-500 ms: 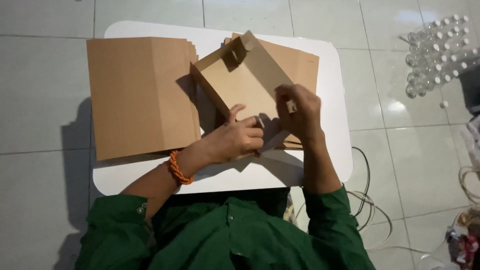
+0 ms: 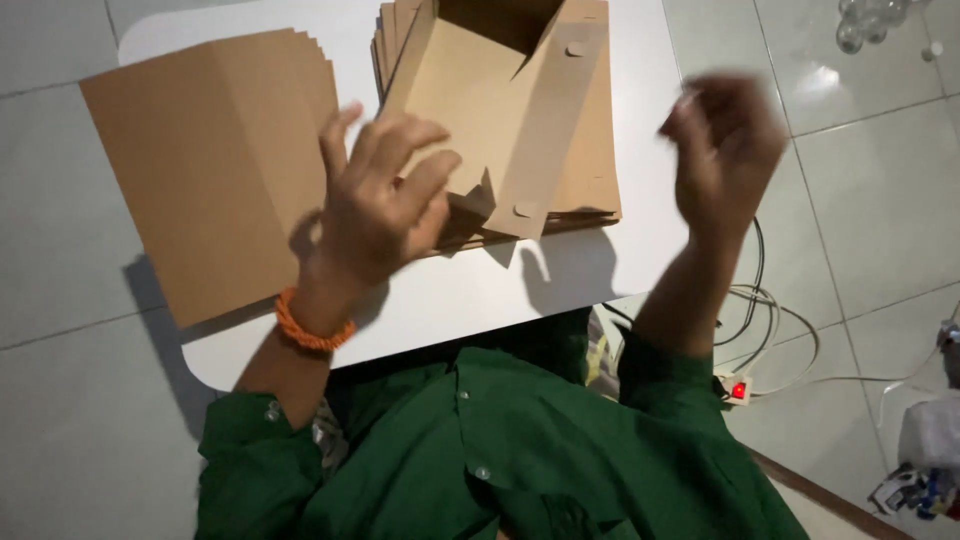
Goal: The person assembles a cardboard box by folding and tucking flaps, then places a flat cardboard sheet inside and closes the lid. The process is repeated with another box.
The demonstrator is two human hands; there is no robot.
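- Whereas half a second ago both hands were pressed together on it, the half-folded brown cardboard box (image 2: pixel 500 100) now lies free on the stack of flat brown cardboard sheets (image 2: pixel 590 170) at the far middle of the white rounded table (image 2: pixel 440 300), its open mouth turned away and its long flap with round tabs running down the right side.
- Neither hand grips the box now — both have lifted off it and drawn apart.
- Left hand (image 2: pixel 385 200): raised above the near left corner of the box, back of the hand to the camera, fingers spread wide and slightly curled, holding nothing; whether the fingertips brush the cardboard cannot be told. An orange beaded bracelet (image 2: pixel 310 328) sits on the wrist.
- Right hand (image 2: pixel 725 135): lifted out past the table's right edge, well apart from the box, blurred by motion; the fingers look loosely curled, but whether they hold something small cannot be told.
- Both forearms rise from green shirt sleeves (image 2: pixel 500 450) at the bottom of the view.
- A second, larger pile of flat brown cardboard sheets (image 2: pixel 200 160) lies on the left of the table, overhanging its edge.
- Beyond the table — grey floor tiles (image 2: pixel 80 420), white cables (image 2: pixel 780 330) by a power strip with a red switch (image 2: pixel 738 388) at right.
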